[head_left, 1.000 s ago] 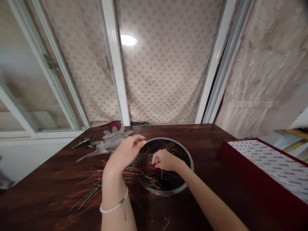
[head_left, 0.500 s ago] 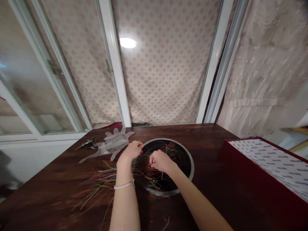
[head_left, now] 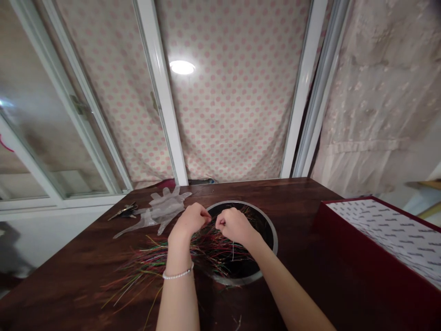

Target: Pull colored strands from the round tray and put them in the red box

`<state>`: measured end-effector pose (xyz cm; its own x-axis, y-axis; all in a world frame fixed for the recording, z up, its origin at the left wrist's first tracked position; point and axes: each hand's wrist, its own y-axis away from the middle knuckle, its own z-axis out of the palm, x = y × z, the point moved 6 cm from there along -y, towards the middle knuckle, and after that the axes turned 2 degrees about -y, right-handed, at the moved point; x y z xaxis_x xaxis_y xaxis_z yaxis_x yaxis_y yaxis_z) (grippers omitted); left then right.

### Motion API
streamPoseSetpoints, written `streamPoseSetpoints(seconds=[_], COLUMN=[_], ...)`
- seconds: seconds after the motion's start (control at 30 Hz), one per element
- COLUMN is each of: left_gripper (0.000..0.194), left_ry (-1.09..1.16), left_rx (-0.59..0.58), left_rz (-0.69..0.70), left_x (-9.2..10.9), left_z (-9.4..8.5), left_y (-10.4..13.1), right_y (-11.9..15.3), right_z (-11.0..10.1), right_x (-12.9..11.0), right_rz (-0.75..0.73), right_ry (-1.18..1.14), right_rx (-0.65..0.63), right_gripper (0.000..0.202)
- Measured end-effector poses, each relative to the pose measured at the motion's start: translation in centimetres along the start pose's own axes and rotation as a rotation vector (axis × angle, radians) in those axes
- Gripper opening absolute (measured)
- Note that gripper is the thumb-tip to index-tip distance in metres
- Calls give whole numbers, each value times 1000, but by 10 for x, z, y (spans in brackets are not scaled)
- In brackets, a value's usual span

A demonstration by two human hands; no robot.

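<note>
A loose bundle of thin coloured wires (head_left: 148,262) lies across the table and over a round black dish with a silver rim (head_left: 274,239). My left hand (head_left: 190,221), a beaded bracelet on its wrist, hovers at the dish's left side with thumb and fingers pinched; whatever is between the fingertips is too small to make out. Close by on the right, my right hand (head_left: 237,225) is closed above the dish. A thin pale wire (head_left: 233,252) hangs down from under it. The fingertips of both hands face each other, a small gap apart.
Clear plastic gloves (head_left: 160,209) lie at the back left, beside scissors or a similar dark metal tool (head_left: 124,210). An open dark red box (head_left: 344,234) with a white patterned lining stands at the right. Wire scraps (head_left: 237,322) lie at the front.
Both hands have lifted slightly from the wires, and their fingertips are closer together. The left hand has shifted a little to the right.
</note>
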<state>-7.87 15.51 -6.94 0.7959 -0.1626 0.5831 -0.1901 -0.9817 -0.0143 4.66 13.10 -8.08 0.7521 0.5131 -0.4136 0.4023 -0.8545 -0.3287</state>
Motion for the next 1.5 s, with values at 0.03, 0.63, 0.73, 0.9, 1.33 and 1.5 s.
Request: streamPoseSetpoints(seconds=[0.03, 0.63, 0.73, 0.9, 1.33, 1.5], left_gripper=[15, 29, 29, 20, 13, 10], left_ry=[-3, 310, 366, 418, 702, 883], left_rx=[0, 256, 253, 269, 497, 652], left_rz=[17, 560, 580, 568, 509, 505], left_x=[4, 110, 119, 118, 113, 115], left_z=[0, -25, -26, -26, -30, -35], left_y=[1, 46, 53, 54, 49, 55], right_y=[1, 43, 55, 62, 60, 59], right_z=[-6, -125, -139, -150, -150, -145], right_x=[0, -21, -25, -25, -22, -27], right_rz=[-2, -149, -193, -182, -127, -123], right_ry=[4, -89, -123, -131, -215, -417], right_rx=[23, 618, 720, 782, 749, 665], right_gripper=[23, 18, 18, 16, 23, 16])
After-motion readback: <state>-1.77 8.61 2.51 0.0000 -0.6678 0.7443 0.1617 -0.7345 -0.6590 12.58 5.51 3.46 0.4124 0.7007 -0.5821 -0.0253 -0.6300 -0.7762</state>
